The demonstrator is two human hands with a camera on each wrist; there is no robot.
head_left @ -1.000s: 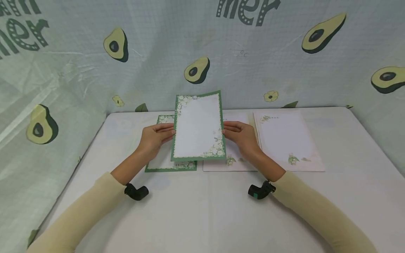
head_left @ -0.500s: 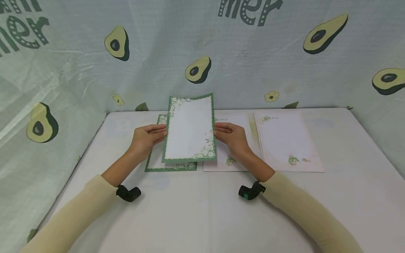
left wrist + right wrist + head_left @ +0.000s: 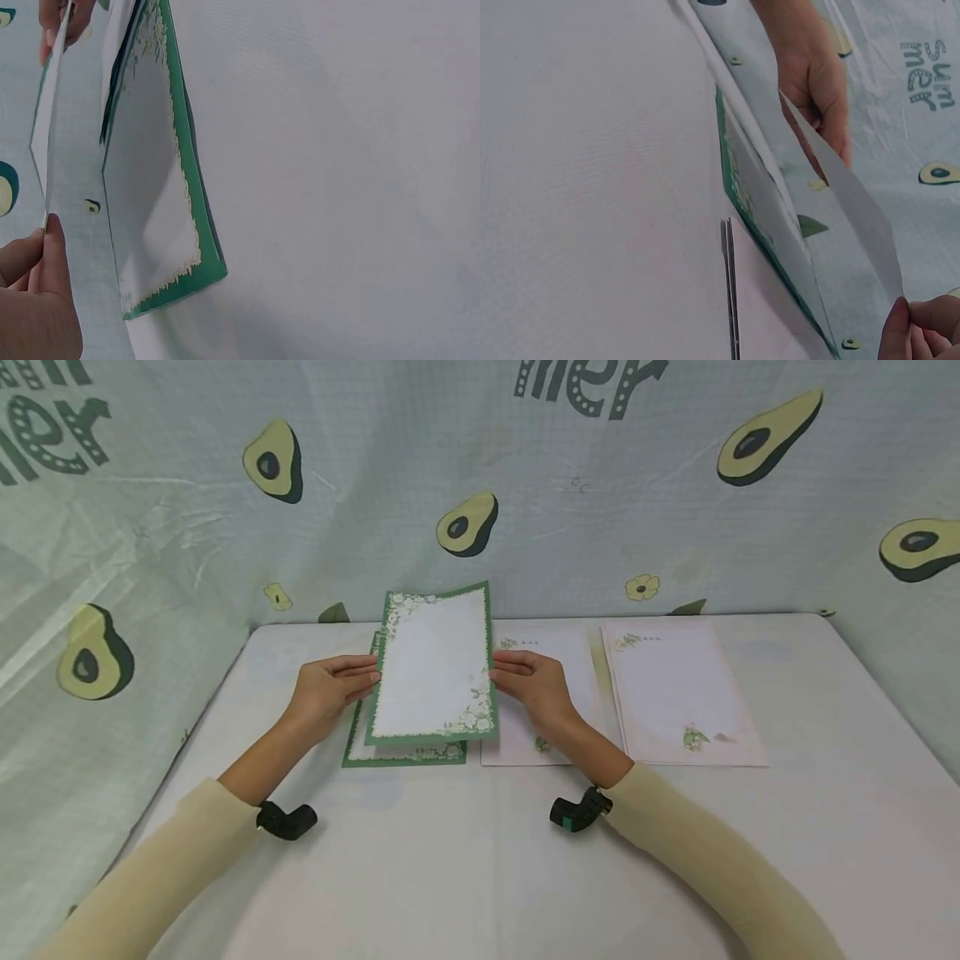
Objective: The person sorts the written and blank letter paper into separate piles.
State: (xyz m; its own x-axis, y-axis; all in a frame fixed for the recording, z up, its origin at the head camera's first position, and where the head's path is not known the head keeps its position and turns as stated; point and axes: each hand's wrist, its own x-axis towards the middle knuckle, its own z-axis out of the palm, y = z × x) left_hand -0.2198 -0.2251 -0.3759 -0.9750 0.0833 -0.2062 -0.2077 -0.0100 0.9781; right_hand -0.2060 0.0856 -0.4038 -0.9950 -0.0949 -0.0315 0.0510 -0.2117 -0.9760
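Between both hands hangs a sheet of paper [image 3: 431, 668] with a green border and white flowers, tilted up above the table. My left hand [image 3: 328, 693] pinches its left edge between thumb and fingers, and my right hand [image 3: 536, 689] pinches the right edge. In the left wrist view the held sheet [image 3: 49, 127] shows nearly edge-on, clear of the pile below. Beneath it lies another green-bordered sheet [image 3: 405, 758], largely covered in the head view. The right wrist view shows the back of the held sheet [image 3: 862, 217].
Two pale pink floral sheets lie to the right: one [image 3: 573, 668] partly behind my right hand, the other [image 3: 675, 693] beside it. All rest on a white-covered table [image 3: 450, 877]. A curtain [image 3: 360, 485] printed with avocados hangs behind the table's back edge.
Both hands have moved left with the held sheet, which now covers more of the green-bordered sheet below and less of the nearer pink one. The grip looks the same.
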